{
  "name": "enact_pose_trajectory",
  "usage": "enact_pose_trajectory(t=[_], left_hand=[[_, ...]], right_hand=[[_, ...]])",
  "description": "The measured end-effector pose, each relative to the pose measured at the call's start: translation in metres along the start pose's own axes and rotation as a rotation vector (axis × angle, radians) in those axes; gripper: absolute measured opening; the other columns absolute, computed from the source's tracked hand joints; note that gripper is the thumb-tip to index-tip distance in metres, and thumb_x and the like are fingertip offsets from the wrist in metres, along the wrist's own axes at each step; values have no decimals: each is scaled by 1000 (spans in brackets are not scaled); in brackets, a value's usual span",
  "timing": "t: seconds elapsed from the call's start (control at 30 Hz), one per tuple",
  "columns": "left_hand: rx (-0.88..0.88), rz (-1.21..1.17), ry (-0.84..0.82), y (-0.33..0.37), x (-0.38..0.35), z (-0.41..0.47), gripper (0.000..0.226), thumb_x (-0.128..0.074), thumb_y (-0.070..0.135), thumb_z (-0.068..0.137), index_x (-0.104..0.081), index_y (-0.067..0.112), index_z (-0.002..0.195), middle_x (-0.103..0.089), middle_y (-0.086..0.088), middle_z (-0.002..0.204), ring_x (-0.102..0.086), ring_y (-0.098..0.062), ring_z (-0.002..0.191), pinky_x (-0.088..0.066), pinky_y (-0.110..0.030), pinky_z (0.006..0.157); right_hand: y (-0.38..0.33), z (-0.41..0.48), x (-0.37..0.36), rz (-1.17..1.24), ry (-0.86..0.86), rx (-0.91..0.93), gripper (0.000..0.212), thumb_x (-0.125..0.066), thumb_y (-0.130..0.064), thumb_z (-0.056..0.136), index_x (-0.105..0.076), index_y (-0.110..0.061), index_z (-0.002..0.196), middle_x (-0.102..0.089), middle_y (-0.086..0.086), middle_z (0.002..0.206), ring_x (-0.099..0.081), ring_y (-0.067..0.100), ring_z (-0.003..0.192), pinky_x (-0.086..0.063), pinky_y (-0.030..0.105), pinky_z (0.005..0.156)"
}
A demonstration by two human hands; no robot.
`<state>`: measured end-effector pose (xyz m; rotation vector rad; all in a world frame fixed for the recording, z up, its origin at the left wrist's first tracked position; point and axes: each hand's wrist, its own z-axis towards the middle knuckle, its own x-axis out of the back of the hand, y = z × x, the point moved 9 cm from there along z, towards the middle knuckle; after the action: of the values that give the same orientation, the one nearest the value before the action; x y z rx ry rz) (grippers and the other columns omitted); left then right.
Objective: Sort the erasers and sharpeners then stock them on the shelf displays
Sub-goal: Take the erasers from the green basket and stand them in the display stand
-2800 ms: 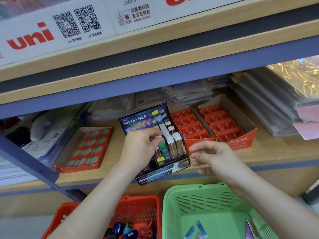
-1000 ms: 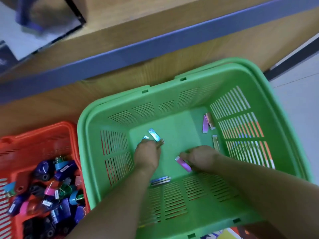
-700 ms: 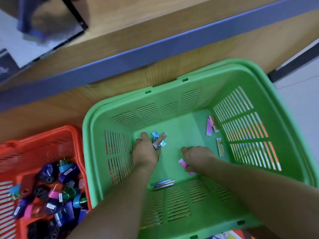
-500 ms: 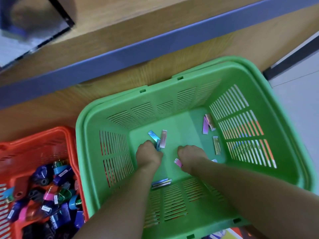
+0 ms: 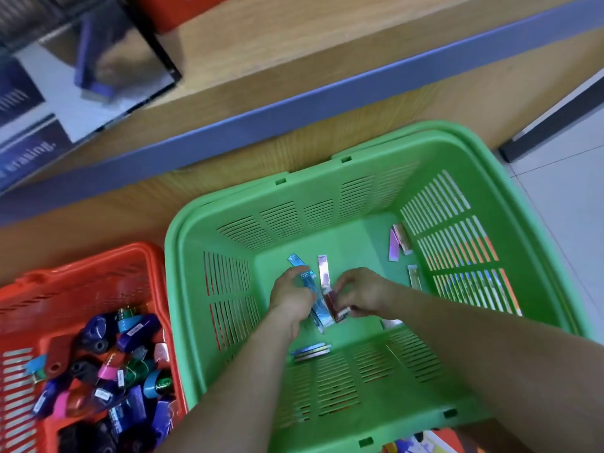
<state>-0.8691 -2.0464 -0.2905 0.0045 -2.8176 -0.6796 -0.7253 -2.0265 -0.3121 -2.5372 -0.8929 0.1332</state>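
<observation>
A wooden shelf with a blue front edge runs across the top, well above the work. Below it stands a green basket, and touching its left side a red basket heaped with sharpeners. On the shelf at upper left sits a dark display box, too blurred to read. Both arms reach down to the floor of the green basket. The left hand is curled around a small bunch of blue erasers, which stick out past its fingers. The right hand pinches a dark red eraser and holds it against that bunch. A pale eraser stands between the hands; whether either one holds it cannot be told. Loose erasers lie in the far right corner, along the right wall and by the near wall. The step looks like gathering sticks into one handful, with most of the stocking yet to come. The bunch is slim and glossy, so a loose hold could let sticks fan out and drop. A dropped stick might lodge in the slotted wall. Strays in the corners could be missed, and mixed colours might reach the wrong slot.
</observation>
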Motion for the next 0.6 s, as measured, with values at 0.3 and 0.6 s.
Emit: enact_pose_trajectory(t=[0.3,0.6], left_hand=[[-97,-585,53,44,6,-66,34,-51,-14,90,-64,15,101,-67,-12,101,-66,-25,83,-57,-33,71],[-695,24,228,118,38,-172,26,-65,15,89,-69,29,111,-70,8,87,-67,-1,66,-51,-17,66]], right_hand=[[-51,-56,-27,851,-80,-52,15,-53,-27,92,-59,-22,79,-65,1,73,-59,16,59,-44,22,57],[-116,-162,2,559,106,196,27,-47,-30,100,-59,-14,81,-56,1,51,-50,14,40,-29,15,41]])
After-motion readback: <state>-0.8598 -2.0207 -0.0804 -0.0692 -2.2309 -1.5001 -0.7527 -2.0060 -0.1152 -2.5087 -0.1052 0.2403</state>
